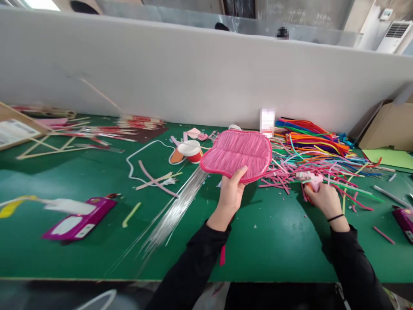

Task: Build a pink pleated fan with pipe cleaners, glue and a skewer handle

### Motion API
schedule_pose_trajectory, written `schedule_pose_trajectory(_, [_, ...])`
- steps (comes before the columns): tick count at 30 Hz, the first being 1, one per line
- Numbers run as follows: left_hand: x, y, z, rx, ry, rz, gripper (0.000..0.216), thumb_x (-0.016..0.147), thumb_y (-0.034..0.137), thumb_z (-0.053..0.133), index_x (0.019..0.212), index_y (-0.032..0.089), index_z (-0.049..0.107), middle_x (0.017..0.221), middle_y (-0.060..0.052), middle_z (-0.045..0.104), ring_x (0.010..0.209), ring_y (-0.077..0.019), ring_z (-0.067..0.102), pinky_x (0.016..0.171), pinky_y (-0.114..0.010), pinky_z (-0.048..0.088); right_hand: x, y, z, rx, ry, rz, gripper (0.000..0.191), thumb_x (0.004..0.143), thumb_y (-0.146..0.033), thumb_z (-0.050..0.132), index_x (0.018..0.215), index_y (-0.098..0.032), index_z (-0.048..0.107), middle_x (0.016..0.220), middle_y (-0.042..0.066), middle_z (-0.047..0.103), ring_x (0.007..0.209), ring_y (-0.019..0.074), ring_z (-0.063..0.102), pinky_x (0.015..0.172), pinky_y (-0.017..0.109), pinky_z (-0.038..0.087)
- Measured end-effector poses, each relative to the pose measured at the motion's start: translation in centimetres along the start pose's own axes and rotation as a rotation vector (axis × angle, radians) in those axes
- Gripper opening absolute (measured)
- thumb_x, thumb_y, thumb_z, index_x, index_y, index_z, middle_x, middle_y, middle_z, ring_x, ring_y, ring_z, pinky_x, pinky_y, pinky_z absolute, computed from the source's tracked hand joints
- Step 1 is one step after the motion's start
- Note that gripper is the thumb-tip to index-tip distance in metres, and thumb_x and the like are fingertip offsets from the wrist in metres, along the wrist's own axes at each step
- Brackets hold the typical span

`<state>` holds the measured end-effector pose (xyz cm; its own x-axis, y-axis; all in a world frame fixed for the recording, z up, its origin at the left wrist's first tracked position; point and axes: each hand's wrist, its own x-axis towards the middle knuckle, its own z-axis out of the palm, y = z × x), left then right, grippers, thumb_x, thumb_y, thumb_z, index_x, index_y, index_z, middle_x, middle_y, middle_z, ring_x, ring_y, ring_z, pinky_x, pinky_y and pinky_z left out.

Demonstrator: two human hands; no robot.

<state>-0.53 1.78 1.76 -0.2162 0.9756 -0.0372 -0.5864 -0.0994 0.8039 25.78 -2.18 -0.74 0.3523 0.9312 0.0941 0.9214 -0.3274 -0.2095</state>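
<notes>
From where I stand, the left hand (232, 193) pinches the pink ribbed panel (237, 148) by its lower edge, mid-frame; a light thumb should spare the ridges. Right of centre, the right hand (326, 200) is wrapped around a pink glue gun (316, 181), its nozzle best lifted clear of the crowding pink strips (281, 177). Clear rods (177, 213) lie lower left of the panel.

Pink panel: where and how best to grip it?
Probably pinch the pink panel at its lower rim, from the near side, thumb over the striped face, fingers behind: it looks thin and flat, and the left hand holds it there.
</notes>
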Motion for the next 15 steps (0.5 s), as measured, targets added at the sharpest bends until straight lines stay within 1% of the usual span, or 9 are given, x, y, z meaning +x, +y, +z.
schedule_pose_trajectory(3, [0.3, 0.2, -0.1, 0.005, 0.005, 0.016, 0.038, 0.060, 0.024, 0.086, 0.095, 0.020, 0.069, 0.095, -0.003, 0.076, 0.098, -0.0256, 0.071, 0.088, -0.040, 0.059, -0.6, -0.6, -0.1, -0.005, -0.022, -0.039, 0.044, 0.083, -0.055, 0.058, 0.063, -0.017, 0.065, 0.068, 0.014, 0.070, 0.066, 0.0245, 0.067, 0.054, 0.029, 0.032])
schedule_pose_trajectory(5, [0.2, 0.4, -0.2, 0.019, -0.024, 0.047, 0.045, 0.061, 0.025, 0.086, 0.103, 0.021, 0.069, 0.102, -0.005, 0.076, 0.105, -0.0263, 0.070, 0.094, -0.042, 0.056, -1.1, -0.9, -0.6, 0.075, 0.029, -0.058, 0.044, 0.082, -0.057, 0.061, 0.066, -0.016, 0.067, 0.066, 0.012, 0.069, 0.066, 0.0241, 0.066, 0.055, 0.029, 0.034])
schedule_pose_trajectory(7, [0.0, 0.4, -0.3, 0.047, -0.050, 0.096, 0.051, 0.063, 0.027, 0.086, 0.110, 0.020, 0.068, 0.110, -0.007, 0.074, 0.111, -0.0270, 0.067, 0.101, -0.043, 0.052, -1.8, -1.3, -1.6, 0.305, 0.113, -0.090, 0.044, 0.083, -0.059, 0.062, 0.077, -0.016, 0.070, 0.066, 0.009, 0.069, 0.064, 0.0214, 0.065, 0.056, 0.028, 0.039])
schedule_pose_trajectory(8, [-0.2, 0.4, -0.3, 0.071, -0.062, 0.123, 0.052, 0.064, 0.028, 0.086, 0.112, 0.019, 0.068, 0.113, -0.008, 0.073, 0.113, -0.0274, 0.066, 0.103, -0.044, 0.050, -2.3, -1.6, -2.2, 0.482, 0.133, -0.118, 0.044, 0.084, -0.060, 0.061, 0.085, -0.017, 0.071, 0.067, 0.007, 0.070, 0.062, 0.0198, 0.065, 0.057, 0.028, 0.042])
schedule_pose_trajectory(9, [-0.3, 0.3, -0.4, 0.100, -0.073, 0.150, 0.052, 0.065, 0.029, 0.086, 0.113, 0.019, 0.068, 0.115, -0.008, 0.073, 0.114, -0.0277, 0.066, 0.105, -0.044, 0.049, -2.8, -2.0, -2.8, 0.680, 0.111, -0.150, 0.044, 0.084, -0.060, 0.060, 0.090, -0.018, 0.071, 0.070, 0.006, 0.071, 0.062, 0.0185, 0.065, 0.057, 0.028, 0.045])
schedule_pose_trajectory(11, [-0.6, 0.1, -0.5, 0.165, -0.093, 0.187, 0.050, 0.067, 0.031, 0.085, 0.112, 0.019, 0.068, 0.114, -0.008, 0.073, 0.115, -0.0284, 0.065, 0.106, -0.043, 0.048, -3.6, -3.1, -3.9, 1.015, -0.013, -0.212, 0.044, 0.081, -0.060, 0.065, 0.096, -0.019, 0.069, 0.076, 0.006, 0.073, 0.063, 0.0178, 0.067, 0.055, 0.027, 0.049])
schedule_pose_trajectory(13, [-0.8, -0.2, -0.6, 0.221, -0.095, 0.213, 0.046, 0.068, 0.033, 0.084, 0.109, 0.019, 0.070, 0.110, -0.008, 0.074, 0.113, -0.0287, 0.066, 0.104, -0.042, 0.049, -4.1, -4.4, -4.7, 1.177, -0.115, -0.236, 0.045, 0.075, -0.055, 0.074, 0.100, -0.019, 0.068, 0.076, 0.006, 0.074, 0.063, 0.0175, 0.068, 0.051, 0.025, 0.051])
schedule_pose_trajectory(15, [-1.1, -0.4, -0.8, 0.289, -0.089, 0.232, 0.038, 0.069, 0.034, 0.083, 0.103, 0.019, 0.072, 0.104, -0.007, 0.074, 0.109, -0.0289, 0.067, 0.102, -0.041, 0.051, -4.0, -5.7, -4.9, 1.253, -0.176, -0.242, 0.043, 0.073, -0.052, 0.077, 0.097, -0.018, 0.067, 0.074, 0.005, 0.074, 0.062, 0.0172, 0.068, 0.051, 0.025, 0.053])
